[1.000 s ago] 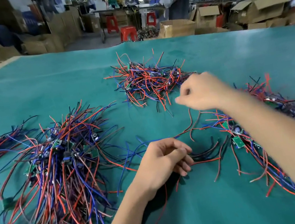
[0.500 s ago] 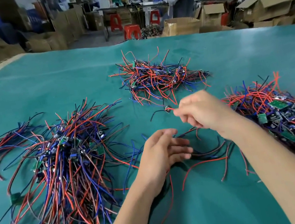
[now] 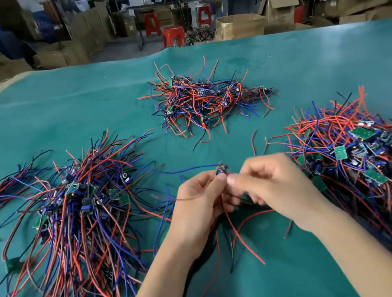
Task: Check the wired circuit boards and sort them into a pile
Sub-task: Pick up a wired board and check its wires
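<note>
Three heaps of wired boards lie on the green tabletop (image 3: 25,105): a left pile (image 3: 71,217), a far pile (image 3: 207,99) and a right pile (image 3: 374,156). Between them, held above the tabletop, the left hand (image 3: 197,205) and right hand (image 3: 272,187) meet, each grip pinched on one small wired circuit board (image 3: 221,171) (too blurred for detail). Its red and dark wires (image 3: 242,239) trail down toward the person.
</note>
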Tool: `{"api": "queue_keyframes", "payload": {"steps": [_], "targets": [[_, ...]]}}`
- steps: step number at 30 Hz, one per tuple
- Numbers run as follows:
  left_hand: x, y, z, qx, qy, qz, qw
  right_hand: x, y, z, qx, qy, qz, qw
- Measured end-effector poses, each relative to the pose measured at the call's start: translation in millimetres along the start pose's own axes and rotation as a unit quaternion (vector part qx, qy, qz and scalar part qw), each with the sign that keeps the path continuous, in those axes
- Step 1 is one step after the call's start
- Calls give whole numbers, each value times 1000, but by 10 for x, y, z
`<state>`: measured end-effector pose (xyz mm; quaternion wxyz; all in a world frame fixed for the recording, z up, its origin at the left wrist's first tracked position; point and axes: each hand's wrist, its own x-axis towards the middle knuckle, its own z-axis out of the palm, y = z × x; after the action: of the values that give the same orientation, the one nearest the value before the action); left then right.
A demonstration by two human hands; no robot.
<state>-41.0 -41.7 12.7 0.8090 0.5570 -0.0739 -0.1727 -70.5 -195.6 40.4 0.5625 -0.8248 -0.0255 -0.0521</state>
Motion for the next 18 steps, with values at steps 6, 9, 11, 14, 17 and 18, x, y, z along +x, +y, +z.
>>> {"api": "queue_keyframes", "payload": {"steps": [6,9,11,14,17,18], "targets": [[-25,-10,11,101,-31,13,994,30,53,32,6,54,-30,998],[-39,17,10,75,-39,3,996,28,20,-26,95,16,-16,995],[-39,23,9,64,-36,0,997,25,16,-53,113,8,-16,993],[-33,14,15,69,-28,2,997,25,25,-56,68,19,-26,997],[-32,-1,20,65,-27,7,997,36,32,-67,85,22,-21,996],[-32,-4,22,64,-26,11,998,40,38,-67,90,27,-16,995]]}}
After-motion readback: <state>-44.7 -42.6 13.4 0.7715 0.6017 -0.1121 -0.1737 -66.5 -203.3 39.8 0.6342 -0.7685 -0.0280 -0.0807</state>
